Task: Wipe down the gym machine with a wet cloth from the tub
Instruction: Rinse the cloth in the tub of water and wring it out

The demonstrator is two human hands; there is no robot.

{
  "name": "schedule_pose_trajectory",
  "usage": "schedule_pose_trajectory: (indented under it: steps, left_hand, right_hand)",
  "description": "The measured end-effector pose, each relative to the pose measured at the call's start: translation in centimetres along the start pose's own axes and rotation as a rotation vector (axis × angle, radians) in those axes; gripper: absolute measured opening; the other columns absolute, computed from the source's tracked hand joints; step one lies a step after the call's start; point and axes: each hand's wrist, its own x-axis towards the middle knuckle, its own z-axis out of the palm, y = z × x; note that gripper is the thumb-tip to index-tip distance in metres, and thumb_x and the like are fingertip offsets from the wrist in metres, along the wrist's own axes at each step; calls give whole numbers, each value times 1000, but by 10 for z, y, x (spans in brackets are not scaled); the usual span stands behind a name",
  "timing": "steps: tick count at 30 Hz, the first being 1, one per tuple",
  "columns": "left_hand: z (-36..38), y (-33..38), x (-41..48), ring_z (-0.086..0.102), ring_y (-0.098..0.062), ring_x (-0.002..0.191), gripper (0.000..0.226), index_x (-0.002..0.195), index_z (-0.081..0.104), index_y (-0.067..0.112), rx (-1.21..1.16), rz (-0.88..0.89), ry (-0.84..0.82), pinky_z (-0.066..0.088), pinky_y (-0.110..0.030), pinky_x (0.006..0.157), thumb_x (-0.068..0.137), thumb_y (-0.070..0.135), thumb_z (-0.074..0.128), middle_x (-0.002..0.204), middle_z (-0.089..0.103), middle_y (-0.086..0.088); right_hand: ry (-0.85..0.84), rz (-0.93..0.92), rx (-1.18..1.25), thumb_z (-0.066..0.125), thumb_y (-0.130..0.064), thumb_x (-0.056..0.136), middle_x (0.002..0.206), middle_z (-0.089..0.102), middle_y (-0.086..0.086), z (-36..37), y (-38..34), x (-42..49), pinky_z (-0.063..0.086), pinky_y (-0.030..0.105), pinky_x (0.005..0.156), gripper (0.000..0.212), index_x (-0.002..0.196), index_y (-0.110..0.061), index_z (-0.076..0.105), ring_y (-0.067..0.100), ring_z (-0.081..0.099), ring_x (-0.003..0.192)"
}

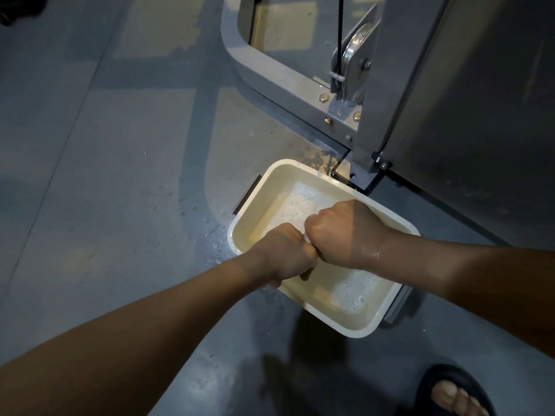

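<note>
Both hands, L (288,253) + R (342,232), fisted on cloth (305,235) over sudsy tub (357,333)

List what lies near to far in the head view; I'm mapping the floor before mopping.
In order: sandalled foot → tub → brass bolts → pulley. The left hand and right hand, gripping the cloth, overlap the tub, so left out.
</note>
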Motion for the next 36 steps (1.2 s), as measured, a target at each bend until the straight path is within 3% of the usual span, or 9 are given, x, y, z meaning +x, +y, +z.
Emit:
schedule_pose_trajectory:
  steps: [3, 8, 12, 15, 20, 24, 28, 34, 36]
  left_hand:
    - [-8, -1, 0, 48, -18, 55, 33, 58, 51, 16, 332, 204, 145, 37, -23, 50, 90, 13, 57, 58, 50, -1]
    - [-26, -12, -6, 42, -24, 43, 34, 70, 38, 20, 728, 589, 693, 6, -21, 48, 82, 23, 69, 63, 48, 2]
    - [-8, -32, -1, 66, -30, 91, 25, 118, 47, 15, 739, 373, 292, 44, -35, 63, 96, 25, 56, 115, 56, -6]
    - [-11, -35, -3, 64, -24, 97, 51, 135, 42, 17, 445, 477, 149, 55, -39, 84, 92, 27, 67, 123, 54, -2]
    - [-32, -32, -17, 56, -23, 81, 14, 108, 47, 18, 404, 478, 122, 46, -36, 71, 102, 30, 51, 91, 58, 0]
    - [-42, -32, -29, 52, -20, 73, 9, 95, 45, 19, 202, 334, 258, 34, -32, 61, 100, 26, 50, 79, 54, 3]
    - [-26, -36, -60, 51, -17, 69, 18, 90, 42, 15, 28, 66, 277, 34, -31, 56, 102, 28, 46, 78, 53, -1]
    - [-30, -14, -135, 58, -27, 94, 22, 106, 51, 10, -209, -87, 196, 43, -35, 76, 103, 29, 40, 103, 62, -9]
    - [-43, -3, -169, 58, -23, 92, 24, 108, 53, 13, -250, -96, 179, 41, -33, 72, 103, 33, 40, 104, 63, -6]
  right_hand:
    - [28, 45, 50, 49, -23, 101, 97, 69, 6, -5, 1, 1, 37, 31, 65, 11, 97, -23, 59, 32, 67, 89]
    - [443, 132, 135, 79, -14, 79, 57, 55, 6, -23, 2, -4, 32, 26, 41, 27, 65, -14, 56, 31, 55, 44]
    - [-292, 303, 294, 57, -18, 97, 84, 60, 5, -12, 3, -10, 47, 30, 66, 17, 82, -11, 59, 28, 63, 83]
    - [-192, 260, 381, 63, -24, 94, 76, 57, 1, -5, 4, -7, 50, 30, 65, 31, 70, -24, 44, 23, 63, 75]
    - [-167, 235, 715, 68, -28, 86, 86, 61, -3, -30, 11, -12, 47, 28, 61, 13, 87, -25, 56, 17, 61, 78]
    - [-234, 471, 1383, 59, -6, 90, 96, 70, 8, -43, 4, -16, 57, 32, 78, 28, 116, -8, 69, 23, 67, 82]
    - [-390, 681, 1032, 59, -23, 94, 136, 61, 11, -38, -20, -30, 47, 30, 97, 48, 140, -10, 58, 24, 59, 123]
    - [-338, 688, 680, 49, -18, 98, 145, 54, 12, -82, -54, -65, 41, 35, 111, 43, 140, -13, 59, 31, 49, 134]
    - [-264, 692, 889, 48, -15, 100, 149, 54, 5, -104, -71, -79, 40, 32, 113, 42, 141, -17, 59, 25, 48, 138]
